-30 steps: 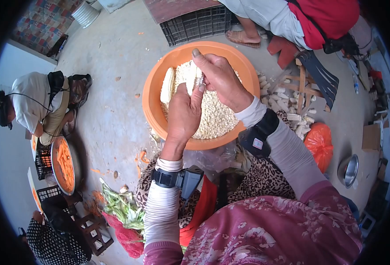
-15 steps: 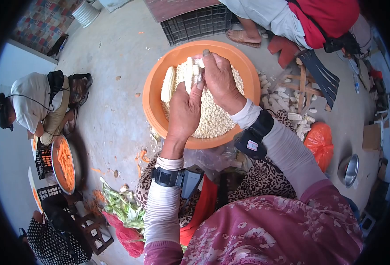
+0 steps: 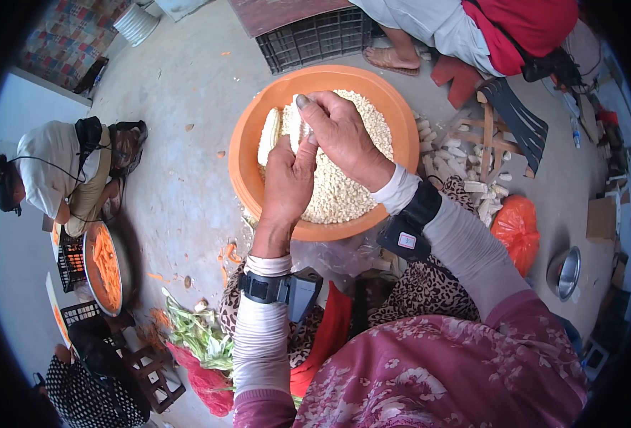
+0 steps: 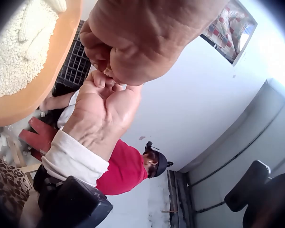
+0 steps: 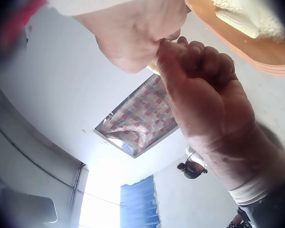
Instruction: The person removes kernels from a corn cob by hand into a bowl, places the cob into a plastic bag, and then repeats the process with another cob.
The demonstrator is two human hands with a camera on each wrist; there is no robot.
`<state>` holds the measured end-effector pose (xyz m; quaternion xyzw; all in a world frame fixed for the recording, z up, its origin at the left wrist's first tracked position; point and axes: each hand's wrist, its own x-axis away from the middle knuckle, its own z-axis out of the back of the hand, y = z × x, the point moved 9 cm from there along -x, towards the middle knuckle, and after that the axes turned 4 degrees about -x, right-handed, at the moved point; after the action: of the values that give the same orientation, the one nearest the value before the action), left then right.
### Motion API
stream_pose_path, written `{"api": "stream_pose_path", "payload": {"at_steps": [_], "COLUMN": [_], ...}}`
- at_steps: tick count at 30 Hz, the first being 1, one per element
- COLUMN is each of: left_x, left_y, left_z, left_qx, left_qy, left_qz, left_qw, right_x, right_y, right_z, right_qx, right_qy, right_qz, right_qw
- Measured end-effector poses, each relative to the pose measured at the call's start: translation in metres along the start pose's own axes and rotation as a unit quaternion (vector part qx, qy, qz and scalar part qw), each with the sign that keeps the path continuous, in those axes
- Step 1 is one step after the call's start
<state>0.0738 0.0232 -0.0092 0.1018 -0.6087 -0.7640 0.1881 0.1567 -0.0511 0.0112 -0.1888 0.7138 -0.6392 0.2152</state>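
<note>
A pale ear of corn point(image 3: 296, 125) is held between both hands over a round orange basin point(image 3: 245, 146). My left hand point(image 3: 287, 182) grips its lower part with curled fingers, thumb pointing up along it. From the right, my right hand point(image 3: 345, 139) wraps its fingers about the upper part, the thumb lying over the ear. Most of the ear is hidden by the hands; a bit of the corn point(image 5: 153, 69) peeks out in the right wrist view. Loose white kernels point(image 3: 344, 192) fill much of the basin, and another ear point(image 3: 269, 137) lies on them at the left.
Stripped cobs point(image 3: 458, 160) are heaped on the floor right of the basin, beside a wooden stool point(image 3: 488, 135) and an orange-red bag point(image 3: 517, 227). Green husks point(image 3: 194, 328) lie at lower left. A black crate point(image 3: 315, 39) stands behind; other people sit around.
My right hand has shifted left and slightly down, its thumb now over the ear close to the left hand's thumb. The left hand has drifted a little left.
</note>
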Motion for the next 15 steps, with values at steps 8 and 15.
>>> {"api": "stream_pose_path", "payload": {"at_steps": [8,15], "left_x": [0.002,0.002], "left_y": [0.009,0.002], "left_z": [-0.002,-0.002], "left_qx": [0.111,0.097], "left_qy": [-0.013,0.013], "left_qz": [0.025,0.042], "left_qw": [0.993,0.994], "right_x": [-0.002,0.004], "right_y": [0.008,0.004], "right_z": [0.001,-0.006], "right_qx": [-0.112,-0.121], "right_qy": [0.006,-0.024], "right_qz": [0.033,-0.036], "right_qw": [0.993,0.992]}}
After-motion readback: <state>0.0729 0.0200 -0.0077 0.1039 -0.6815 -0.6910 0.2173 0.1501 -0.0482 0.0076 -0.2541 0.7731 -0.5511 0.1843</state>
